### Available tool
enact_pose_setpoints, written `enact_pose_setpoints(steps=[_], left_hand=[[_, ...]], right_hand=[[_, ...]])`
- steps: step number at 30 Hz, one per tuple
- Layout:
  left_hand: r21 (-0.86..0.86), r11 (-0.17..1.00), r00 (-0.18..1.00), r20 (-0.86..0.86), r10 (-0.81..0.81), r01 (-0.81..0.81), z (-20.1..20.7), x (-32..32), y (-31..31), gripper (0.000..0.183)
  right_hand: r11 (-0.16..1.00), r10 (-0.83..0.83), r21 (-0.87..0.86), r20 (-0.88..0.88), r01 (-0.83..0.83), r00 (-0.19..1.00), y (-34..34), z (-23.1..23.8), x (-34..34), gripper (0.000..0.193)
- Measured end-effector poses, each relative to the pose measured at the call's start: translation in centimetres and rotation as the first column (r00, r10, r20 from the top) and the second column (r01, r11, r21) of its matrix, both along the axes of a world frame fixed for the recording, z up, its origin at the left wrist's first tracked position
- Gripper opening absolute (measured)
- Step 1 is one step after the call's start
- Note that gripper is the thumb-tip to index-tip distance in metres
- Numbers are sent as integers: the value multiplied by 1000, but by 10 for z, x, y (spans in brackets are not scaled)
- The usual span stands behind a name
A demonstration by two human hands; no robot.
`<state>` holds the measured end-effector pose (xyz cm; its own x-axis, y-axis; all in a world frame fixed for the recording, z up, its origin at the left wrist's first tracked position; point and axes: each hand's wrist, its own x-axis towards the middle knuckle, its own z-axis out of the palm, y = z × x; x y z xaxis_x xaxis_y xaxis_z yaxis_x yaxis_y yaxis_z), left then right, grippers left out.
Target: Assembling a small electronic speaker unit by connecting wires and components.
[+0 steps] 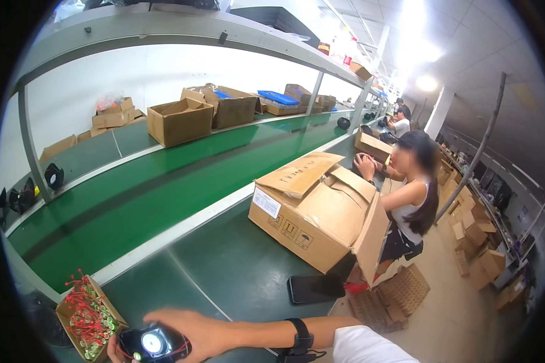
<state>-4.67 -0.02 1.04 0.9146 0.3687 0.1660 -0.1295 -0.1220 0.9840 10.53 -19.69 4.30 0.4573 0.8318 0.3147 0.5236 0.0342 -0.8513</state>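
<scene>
At the lower left, my right hand (207, 334) is closed round a black housing (178, 348) with a bright white round disc on its upper face and thin red wires at its sides. Only a few fingers of my left hand (113, 349) show, pressed against the housing's left side; the rest is cut off by the picture's edge. Right beside them stands a small open cardboard box (63, 311) of red-wired parts (89, 314) with pale green, round ends. A black strap (301, 336) circles my right wrist.
A black phone (316, 288) lies on the dark green bench (181, 296) by a large open carton (303, 233). Beyond runs a green conveyor belt (151, 199), with cardboard boxes (181, 124) along its far side. A co-worker (415, 193) sits at the right, holding something dark.
</scene>
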Motion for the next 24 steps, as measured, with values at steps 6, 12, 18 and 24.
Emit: enact_pose_setpoints(steps=[6, 12, 18, 24], left_hand=[[-58, 994, 994, 60, -94, 97, 1, -1, -3, 55], [8, 997, 995, 66, -74, 74, -1, -3, -3, 47], [50, 994, 991, 85, -99, 95, -10, -8, 2, 44], [40, 993, 993, 16, -115, 115, -8, -4, 0, 44]], right_hand=[[946, -313, -22, -328, 324, 891, -1, -26, 36, 81], [781, -437, 84, -635, 619, 637, 6, -37, 80, 94], [599, -705, 51, -439, 799, 557, 51, -33, 164, 101], [518, -747, 257, -329, 816, 578, 72, -73, 224, 79]])
